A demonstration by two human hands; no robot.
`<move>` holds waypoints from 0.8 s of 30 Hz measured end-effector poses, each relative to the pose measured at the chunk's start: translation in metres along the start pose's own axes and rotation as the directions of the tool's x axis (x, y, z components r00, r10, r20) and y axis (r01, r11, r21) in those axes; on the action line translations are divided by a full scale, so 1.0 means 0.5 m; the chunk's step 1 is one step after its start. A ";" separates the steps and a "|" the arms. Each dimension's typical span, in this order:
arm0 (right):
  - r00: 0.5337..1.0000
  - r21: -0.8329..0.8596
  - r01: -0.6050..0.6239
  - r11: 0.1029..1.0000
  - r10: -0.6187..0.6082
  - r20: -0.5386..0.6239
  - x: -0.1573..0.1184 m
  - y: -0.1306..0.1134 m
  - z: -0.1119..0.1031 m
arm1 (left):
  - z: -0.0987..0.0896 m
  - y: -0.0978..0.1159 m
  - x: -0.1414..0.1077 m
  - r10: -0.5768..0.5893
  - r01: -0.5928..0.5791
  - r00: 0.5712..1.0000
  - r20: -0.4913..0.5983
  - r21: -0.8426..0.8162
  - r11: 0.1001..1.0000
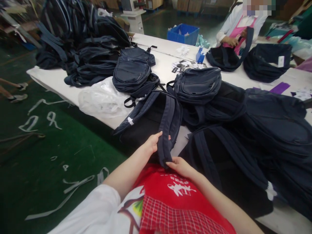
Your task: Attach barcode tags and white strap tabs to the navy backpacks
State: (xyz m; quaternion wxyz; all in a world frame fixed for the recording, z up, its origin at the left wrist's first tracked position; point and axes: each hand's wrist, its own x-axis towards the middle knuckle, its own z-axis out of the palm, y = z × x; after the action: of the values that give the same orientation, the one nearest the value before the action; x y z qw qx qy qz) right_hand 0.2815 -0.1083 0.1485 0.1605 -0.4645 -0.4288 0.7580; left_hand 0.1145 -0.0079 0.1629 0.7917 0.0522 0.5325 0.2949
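Observation:
A navy backpack (143, 120) lies in front of me at the table edge, its black back panel facing up and a small white tag near its left side. One of its padded shoulder straps (167, 120) runs toward my body. My left hand (155, 140) is closed around the middle of this strap, thumb on top and fingertips showing at its right side. Lower down, my right hand (179, 165) pinches the strap's near end close to my red apron. Part of the strap's underside is hidden by the hands.
Navy backpacks (275, 120) crowd the table to the right, and a tall heap of them (83, 42) stands at the back left. Clear plastic bags (103, 99) lie left of centre. Across the white table (165, 52), a person in a pink apron (240, 31) handles a bag. A blue bin (182, 34) stands behind.

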 end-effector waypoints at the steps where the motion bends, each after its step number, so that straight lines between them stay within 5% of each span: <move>1: 1.000 -0.008 -0.006 1.000 0.006 -0.006 0.007 0.005 0.001 | -0.002 0.000 0.001 -0.001 0.001 1.000 0.003 0.008 1.000; 12: 0.998 0.009 -0.064 0.998 0.064 -0.008 0.061 0.006 0.017 | -0.046 0.023 0.067 -0.016 0.014 0.998 0.054 0.043 0.999; 18: 0.994 -0.330 -0.074 0.941 0.097 0.053 0.064 -0.020 -0.007 | -0.070 -0.013 0.098 0.001 0.004 0.993 0.115 -0.042 0.999; 21: 0.965 -0.757 -0.100 0.645 0.249 0.085 0.069 -0.102 -0.072 | -0.072 -0.023 0.109 0.040 -0.026 0.989 0.139 -0.103 0.994; 23: 0.974 -0.907 -0.041 0.419 0.218 0.057 0.098 -0.193 -0.100 | -0.075 -0.030 0.120 0.062 -0.041 0.987 0.147 -0.142 0.989; 24: 0.986 -0.925 0.004 0.380 0.155 0.068 0.122 -0.243 -0.101 | -0.077 -0.035 0.128 0.070 -0.046 0.987 0.144 -0.159 0.986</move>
State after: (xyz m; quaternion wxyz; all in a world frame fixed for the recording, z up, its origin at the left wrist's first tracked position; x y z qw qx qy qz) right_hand 0.2736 0.0270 0.2010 -0.1904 -0.4386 -0.7658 0.4299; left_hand 0.1046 0.0025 0.0874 0.8219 0.0280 0.4457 0.3536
